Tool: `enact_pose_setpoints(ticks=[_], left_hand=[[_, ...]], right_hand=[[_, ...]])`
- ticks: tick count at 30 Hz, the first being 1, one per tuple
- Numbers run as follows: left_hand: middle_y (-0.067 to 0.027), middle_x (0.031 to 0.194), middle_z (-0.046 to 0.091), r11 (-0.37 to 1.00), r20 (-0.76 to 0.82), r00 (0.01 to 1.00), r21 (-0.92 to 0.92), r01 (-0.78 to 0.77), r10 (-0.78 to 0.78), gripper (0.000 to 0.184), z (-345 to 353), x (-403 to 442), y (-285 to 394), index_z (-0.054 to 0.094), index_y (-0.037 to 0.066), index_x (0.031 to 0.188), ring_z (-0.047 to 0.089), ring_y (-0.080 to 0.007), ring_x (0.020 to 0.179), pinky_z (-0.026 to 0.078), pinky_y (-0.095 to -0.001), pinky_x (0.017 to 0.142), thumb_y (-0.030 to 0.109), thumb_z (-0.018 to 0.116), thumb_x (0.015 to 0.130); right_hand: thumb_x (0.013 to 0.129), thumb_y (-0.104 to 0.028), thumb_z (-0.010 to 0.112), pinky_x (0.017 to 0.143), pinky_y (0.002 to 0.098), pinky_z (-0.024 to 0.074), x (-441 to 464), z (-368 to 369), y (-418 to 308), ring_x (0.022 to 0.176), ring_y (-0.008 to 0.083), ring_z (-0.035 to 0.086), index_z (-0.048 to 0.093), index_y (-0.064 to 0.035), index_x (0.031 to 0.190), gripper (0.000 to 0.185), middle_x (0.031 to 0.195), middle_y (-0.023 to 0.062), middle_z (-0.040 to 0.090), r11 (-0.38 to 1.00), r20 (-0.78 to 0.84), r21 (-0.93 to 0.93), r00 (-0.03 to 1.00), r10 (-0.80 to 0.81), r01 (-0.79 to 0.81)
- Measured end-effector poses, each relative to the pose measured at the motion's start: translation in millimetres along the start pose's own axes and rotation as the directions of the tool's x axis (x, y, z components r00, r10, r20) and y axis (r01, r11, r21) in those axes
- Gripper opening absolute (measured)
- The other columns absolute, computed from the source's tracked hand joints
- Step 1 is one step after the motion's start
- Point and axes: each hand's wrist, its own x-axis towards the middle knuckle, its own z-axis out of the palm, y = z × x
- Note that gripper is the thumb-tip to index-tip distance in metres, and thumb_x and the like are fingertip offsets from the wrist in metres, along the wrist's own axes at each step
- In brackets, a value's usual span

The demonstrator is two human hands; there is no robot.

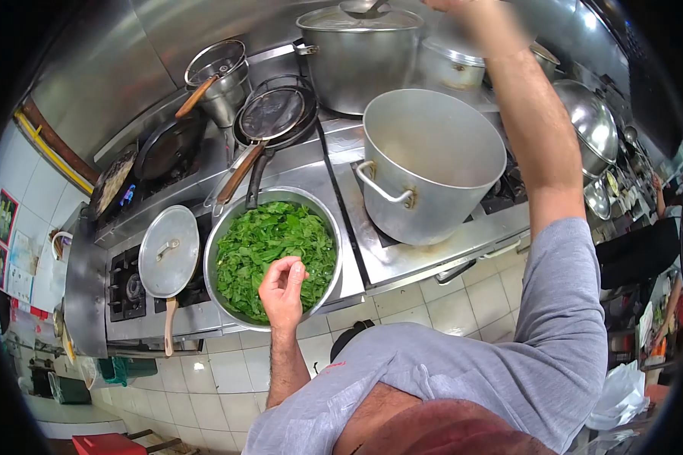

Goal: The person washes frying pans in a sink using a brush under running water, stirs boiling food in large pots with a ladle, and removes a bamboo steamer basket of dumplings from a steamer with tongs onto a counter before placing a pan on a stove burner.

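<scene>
My left hand [283, 282] is closed, thumb against curled fingers, above the near part of a wide metal bowl [338, 262]. What it holds, if anything, is hidden. Chopped green leaves [258, 235] fill the bowl. At the top edge my right hand [442, 4] shows only in part, near a metal ladle [366, 7] over the lidded large pot [360, 64]; its grip cannot be made out. Between my arms stands a tall open pot [425, 205] on the stove, its inside hazy.
Pans with wooden handles [273, 114] lie behind the bowl, one handle reaching its rim. A round lid [169, 250] sits on the left burners. Strainer and small pot [224, 91] stand at the back left. A domed metal lid [584, 121] is at right. Another person's arm [669, 307] shows far right.
</scene>
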Motion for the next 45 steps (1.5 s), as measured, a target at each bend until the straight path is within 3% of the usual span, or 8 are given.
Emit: enact_pose_setpoints(ticks=[3, 9, 11, 14, 19, 26, 37, 45], left_hand=[[-0.0019, 0.076, 0.056, 1.000, 0.036, 0.999, -0.021, 0.015, -0.014, 0.012, 12.4, -6.2, 2.8, 0.058, -0.001, 0.091, 0.053, -0.0085, 0.066, 0.044, -0.0217, 0.062, 0.009, 0.058, 0.083], [-0.0035, 0.076, 0.058, 1.000, 0.153, 0.988, 0.004, 0.007, -0.008, 0.015, 35.5, -21.1, 2.4, 0.057, -0.001, 0.092, 0.054, -0.0094, 0.066, 0.044, -0.0216, 0.061, 0.011, 0.058, 0.083], [-0.0030, 0.076, 0.057, 1.000, 0.165, 0.986, -0.005, 0.023, -0.022, 0.015, 41.2, -26.4, 1.0, 0.057, -0.001, 0.092, 0.054, -0.0093, 0.066, 0.043, -0.0215, 0.061, 0.011, 0.058, 0.083], [-0.0020, 0.078, 0.056, 0.998, 0.199, 0.979, -0.032, 0.055, -0.047, 0.011, 47.8, -30.8, 1.5, 0.057, -0.001, 0.089, 0.053, -0.0088, 0.067, 0.043, -0.0220, 0.063, 0.008, 0.058, 0.083], [-0.0024, 0.079, 0.056, 0.999, 0.229, 0.973, 0.024, 0.030, -0.034, 0.010, 54.3, -29.0, -1.7, 0.058, -0.001, 0.089, 0.054, -0.0089, 0.067, 0.044, -0.0222, 0.062, 0.007, 0.058, 0.082], [-0.0028, 0.079, 0.056, 0.999, 0.225, 0.974, -0.005, 0.034, -0.032, 0.009, 50.0, -16.9, -0.1, 0.058, -0.001, 0.089, 0.053, -0.0089, 0.068, 0.044, -0.0220, 0.062, 0.006, 0.058, 0.082], [-0.0026, 0.076, 0.057, 0.999, 0.000, 1.000, 0.030, -0.009, 0.009, 0.012, -5.5, -0.8, 0.3, 0.057, -0.001, 0.091, 0.053, -0.0087, 0.066, 0.044, -0.0215, 0.062, 0.007, 0.057, 0.083], [-0.0041, 0.076, 0.057, 0.998, -0.086, 0.996, 0.057, -0.008, 0.013, 0.014, -25.8, 5.0, -2.1, 0.057, -0.001, 0.092, 0.054, -0.0100, 0.066, 0.044, -0.0219, 0.062, 0.009, 0.058, 0.083]], right_hand=[[0.071, -0.010, 0.050, 0.036, 0.0213, 0.0262, -57.0, 19.7, -3.3, 0.036, 0.0074, 0.031, 0.040, -0.0056, 0.061, 0.015, 0.051, -0.0020, 0.036, 0.987, -0.097, -0.083, 0.984, -0.149, 0.141], [0.072, -0.010, 0.051, 0.038, 0.0235, 0.0268, -177.9, 23.0, 7.4, 0.039, 0.0110, 0.035, 0.045, -0.0053, 0.058, 0.016, 0.048, -0.0018, 0.036, 0.991, -0.115, -0.006, 0.984, 0.135, -0.136], [0.072, -0.012, 0.059, 0.037, 0.0195, 0.0336, -218.3, -12.8, 8.4, 0.042, 0.0090, 0.044, 0.047, -0.0050, 0.084, 0.018, 0.057, 0.0015, 0.046, 0.952, -0.136, -0.095, 0.952, 0.276, -0.289], [0.066, -0.010, 0.060, 0.035, 0.0216, 0.0339, -277.3, -12.8, 58.6, 0.041, 0.0104, 0.044, 0.040, 0.0017, 0.105, 0.045, 0.058, 0.0036, 0.047, 0.773, -0.365, -0.605, 0.929, -0.058, -0.190], [0.061, -0.002, 0.055, 0.044, 0.0200, 0.0345, -329.5, -28.3, 106.6, 0.048, 0.0073, 0.043, 0.037, 0.0008, 0.117, 0.059, 0.061, 0.0004, 0.047, 0.423, -0.508, -0.804, 0.852, -0.127, -0.417], [0.060, -0.003, 0.053, 0.040, 0.0203, 0.0318, -261.4, -64.3, 92.5, 0.044, 0.0055, 0.039, 0.034, 0.0025, 0.125, 0.068, 0.062, -0.0010, 0.045, 0.284, -0.226, -0.952, 0.892, -0.391, -0.117], [0.060, -0.006, 0.055, 0.035, 0.0254, 0.0309, -46.8, -60.0, 69.5, 0.036, 0.0103, 0.040, 0.042, 0.0046, 0.116, 0.058, 0.049, 0.0032, 0.045, 0.358, -0.281, -0.921, 0.900, -0.333, -0.155], [0.066, -0.011, 0.056, 0.041, 0.0213, 0.0319, 27.7, -67.0, 63.8, 0.046, 0.0088, 0.042, 0.048, -0.0087, 0.064, 0.008, 0.055, -0.0012, 0.045, 0.609, -0.336, -0.756, 0.941, -0.046, -0.240]])
